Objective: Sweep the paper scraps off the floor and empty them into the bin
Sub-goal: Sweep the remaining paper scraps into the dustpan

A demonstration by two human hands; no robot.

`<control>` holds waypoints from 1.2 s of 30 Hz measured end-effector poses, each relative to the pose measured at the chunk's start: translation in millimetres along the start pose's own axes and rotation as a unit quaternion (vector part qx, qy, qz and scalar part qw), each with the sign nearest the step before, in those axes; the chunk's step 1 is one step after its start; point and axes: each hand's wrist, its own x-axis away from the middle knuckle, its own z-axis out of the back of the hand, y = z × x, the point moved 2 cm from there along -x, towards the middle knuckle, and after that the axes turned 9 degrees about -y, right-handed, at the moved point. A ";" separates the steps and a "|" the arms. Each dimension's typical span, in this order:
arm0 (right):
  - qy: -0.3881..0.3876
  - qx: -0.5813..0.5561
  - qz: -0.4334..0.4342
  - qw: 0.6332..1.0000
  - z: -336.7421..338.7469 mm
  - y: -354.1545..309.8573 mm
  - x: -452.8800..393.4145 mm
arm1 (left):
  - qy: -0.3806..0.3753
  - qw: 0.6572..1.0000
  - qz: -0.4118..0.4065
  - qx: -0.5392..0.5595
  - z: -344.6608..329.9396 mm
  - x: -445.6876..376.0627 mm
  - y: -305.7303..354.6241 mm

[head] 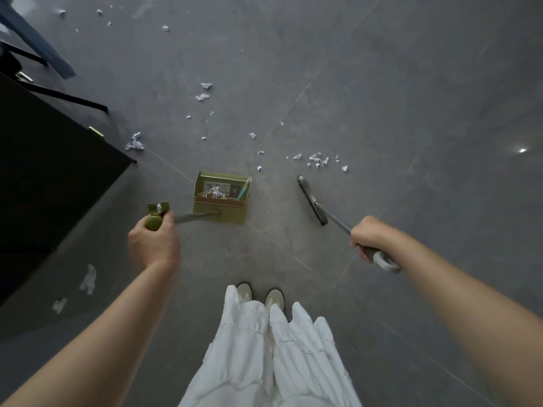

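My left hand (154, 242) grips the green top of a long-handled dustpan (221, 198), which stands on the grey floor ahead of my feet with a few white scraps inside. My right hand (370, 239) grips the grey handle of a broom; the broom head (312, 200) rests on the floor to the right of the dustpan. White paper scraps (318, 160) lie just beyond the broom head. More scraps (203, 92) are scattered farther out, and a crumpled piece (135, 142) lies by the cabinet corner.
A black cabinet (50, 177) fills the left side, with two scraps (88, 279) on the floor beside it. Dark chair legs (44, 45) stand at the far left. My shoes (260, 295) and white trousers are at the bottom centre.
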 end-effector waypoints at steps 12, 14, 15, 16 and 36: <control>0.010 -0.321 -0.067 0.945 55.3 3.8 -42.5 | -0.004 1.000 0.002 0.011 -39.6 -26.0 45.5; 0.007 -0.319 -0.062 0.946 71.8 -8.5 -54.4 | -0.005 1.000 0.005 0.010 -49.0 -35.8 58.8; 0.005 -0.318 -0.060 0.946 78.9 -14.6 -59.0 | -0.004 1.000 0.006 0.008 -52.6 -40.4 63.9; 0.003 -0.322 -0.059 0.945 87.6 -22.8 -64.1 | -0.003 1.000 0.008 0.005 -56.7 -46.1 70.7; -0.068 -0.473 0.016 0.879 201.4 -243.3 -135.6 | 0.044 0.996 0.069 0.035 -113.5 -139.5 209.3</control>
